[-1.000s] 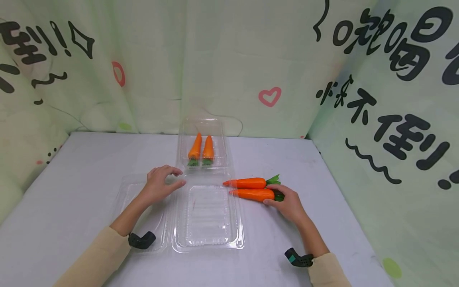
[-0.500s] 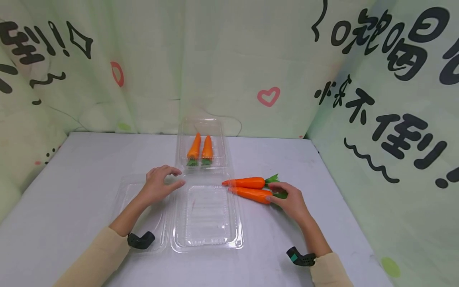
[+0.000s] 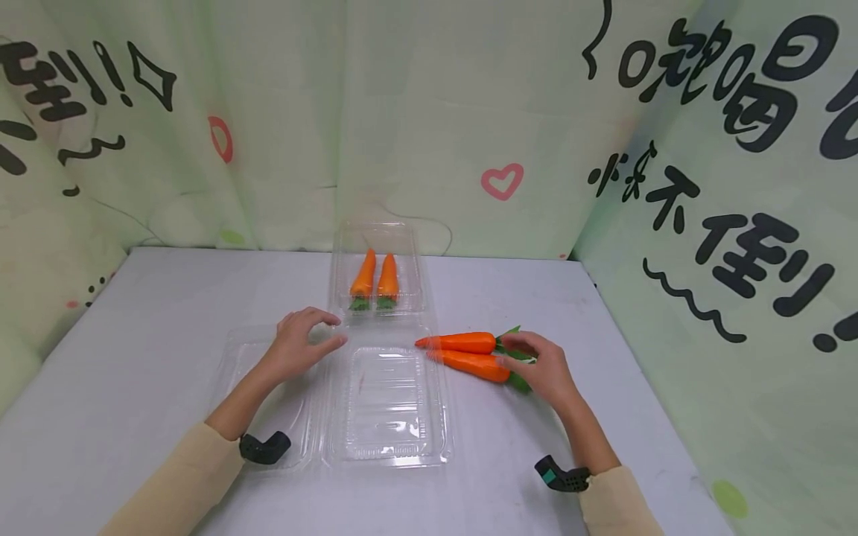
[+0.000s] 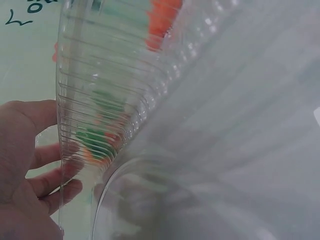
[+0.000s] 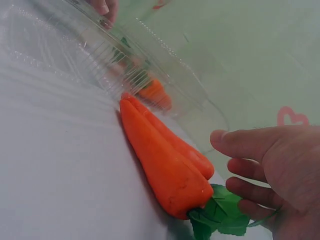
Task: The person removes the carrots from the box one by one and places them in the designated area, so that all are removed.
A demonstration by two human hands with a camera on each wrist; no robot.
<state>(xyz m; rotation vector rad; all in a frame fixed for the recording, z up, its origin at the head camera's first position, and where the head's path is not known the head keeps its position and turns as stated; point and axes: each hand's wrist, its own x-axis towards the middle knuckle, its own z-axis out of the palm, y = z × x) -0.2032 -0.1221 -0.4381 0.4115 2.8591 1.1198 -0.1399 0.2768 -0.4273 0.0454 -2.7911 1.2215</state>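
Note:
My left hand (image 3: 304,344) is by the back left corner of a clear plastic container (image 3: 385,460), thumb and fingers apart. In the left wrist view, the fingertips (image 4: 70,190) show through its ribbed wall. To the right of the container two orange carrots lie side by side, the far carrot (image 3: 462,342) and the near carrot (image 3: 476,365), their tips overlapping its right edge in the head view. My right hand (image 3: 546,368) hovers at their green leaves (image 5: 222,210). Its thumb (image 5: 240,142) and fingers stand apart, with no carrot gripped.
Behind stands another clear container (image 3: 414,298) with two carrots (image 3: 363,275) in it, leaves toward me. A clear plastic piece (image 3: 288,417) lies left of the front container, under my left forearm. A printed curtain (image 3: 415,112) encloses the white table (image 3: 167,313).
My right hand has let go of the near carrot and risen slightly off its leaves. That carrot's leafy end has swung toward me. The left hand has stayed put.

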